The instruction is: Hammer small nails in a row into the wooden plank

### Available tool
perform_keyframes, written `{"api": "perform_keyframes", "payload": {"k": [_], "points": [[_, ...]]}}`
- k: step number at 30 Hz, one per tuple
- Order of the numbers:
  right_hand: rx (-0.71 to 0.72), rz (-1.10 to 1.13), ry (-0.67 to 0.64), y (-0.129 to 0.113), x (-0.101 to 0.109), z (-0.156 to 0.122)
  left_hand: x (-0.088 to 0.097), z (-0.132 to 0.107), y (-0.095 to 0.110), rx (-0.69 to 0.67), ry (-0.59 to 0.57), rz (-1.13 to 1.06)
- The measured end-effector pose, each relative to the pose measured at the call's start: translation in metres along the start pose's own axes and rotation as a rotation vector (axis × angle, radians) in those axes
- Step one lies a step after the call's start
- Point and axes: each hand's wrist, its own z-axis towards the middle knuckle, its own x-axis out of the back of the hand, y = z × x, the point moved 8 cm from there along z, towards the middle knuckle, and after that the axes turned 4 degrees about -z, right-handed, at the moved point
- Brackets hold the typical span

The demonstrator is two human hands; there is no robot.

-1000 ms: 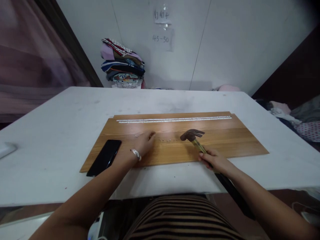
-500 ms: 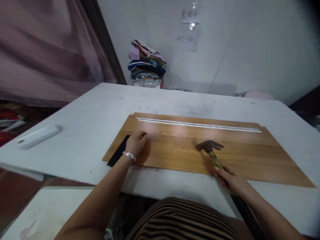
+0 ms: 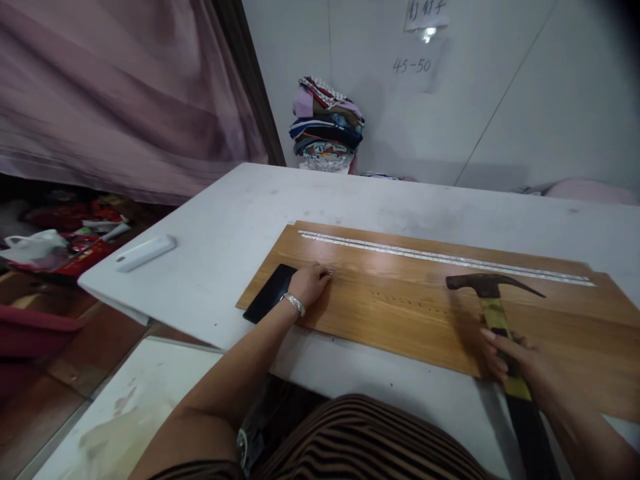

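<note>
My right hand (image 3: 515, 357) is wrapped round the yellow and black handle of a claw hammer (image 3: 493, 287), raised over the right part of a wooden board (image 3: 400, 327). Its dark head has the claw pointing right. At the board's left side, my left hand (image 3: 309, 283), with a bracelet on its wrist, has its fingers pinched together at some thin, shiny nails (image 3: 329, 271); how many it grips is hidden. A black flat phone-like slab (image 3: 270, 293) lies partly under that wrist. Small dark marks or nail heads run in a row along the board's middle.
Two pale measuring strips (image 3: 440, 257) lie along the board's far edge. The white table (image 3: 215, 220) carries a white oblong object (image 3: 146, 253) at left. Folded cloths (image 3: 327, 127) are stacked against the wall, and a pink curtain (image 3: 125, 87) hangs at left.
My right hand has lifted the hammer up and to the right, away from the board. My left hand stays by the nails. The view has turned left.
</note>
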Motion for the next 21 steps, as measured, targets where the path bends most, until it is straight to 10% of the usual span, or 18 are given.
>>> {"api": "perform_keyframes", "payload": {"k": [13, 21], "points": [[0.008, 0.177, -0.051, 0.002, 0.017, 0.02, -0.011, 0.018, 0.026, -0.122, -0.299, 0.434], [0.075, 0.222, -0.13, -0.015, 0.01, 0.02, -0.001, 0.013, 0.023, -0.148, -0.265, 0.395]]}}
